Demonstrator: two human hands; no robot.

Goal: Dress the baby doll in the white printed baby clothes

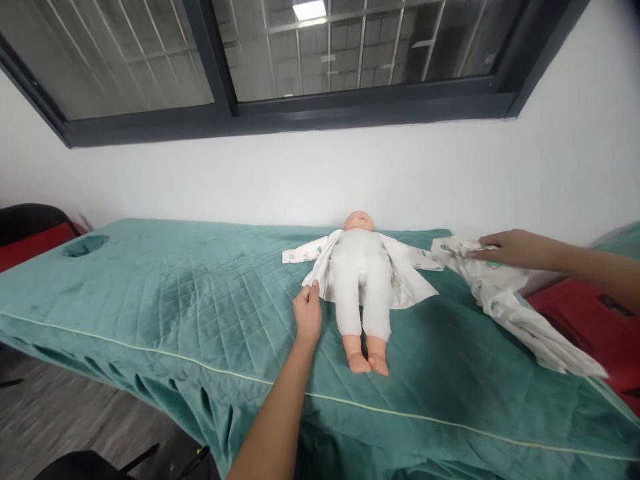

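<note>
A baby doll (363, 267) with a white cloth body lies on its back, head toward the wall and bare feet toward me. Its arms are in the sleeves of a white baby jacket (415, 283), which is spread open at the front. My left hand (307, 310) is closed on the jacket's lower corner at the doll's left side in view. Over to the right, my right hand (515, 249) is closed on a white printed baby garment (500, 293). That garment lies crumpled, trailing toward the bed's right edge; its exact kind I cannot tell.
A green quilted cover (200, 293) lies over the bed, with a face hole (86, 245) at the far left. Behind it rises a white wall with a dark-framed window (350, 110). A red object (590, 313) stands at the right, and a red and black chair (37, 233) at the left.
</note>
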